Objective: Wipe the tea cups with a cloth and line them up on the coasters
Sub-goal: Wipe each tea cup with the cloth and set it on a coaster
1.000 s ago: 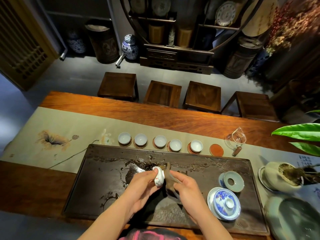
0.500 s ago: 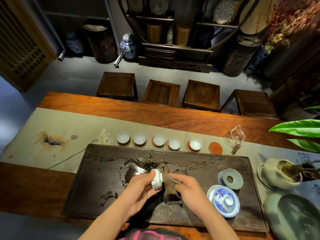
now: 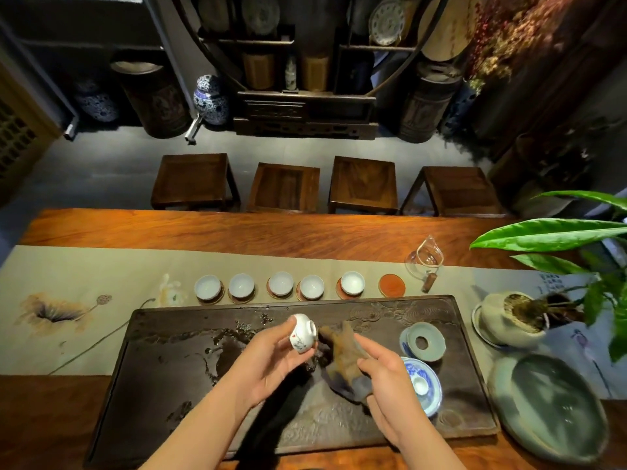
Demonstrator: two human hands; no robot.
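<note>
Nearest: right hand (image 3: 390, 385) clutching brown cloth (image 3: 342, 354), fingers curled round its bunched folds, cloth apart from the cup, judged a pause between wipes; left hand (image 3: 271, 361) pinching sixth tea cup (image 3: 303, 337) above wet tea tray (image 3: 190, 385), held clear for access all round. Cup tipped on its side, axis roughly level, mouth facing right toward cloth, foot toward the left fingers. Farther: five cups upright, mouths up, on coasters; empty red coaster (image 3: 391, 285) at right end, likely destination.
</note>
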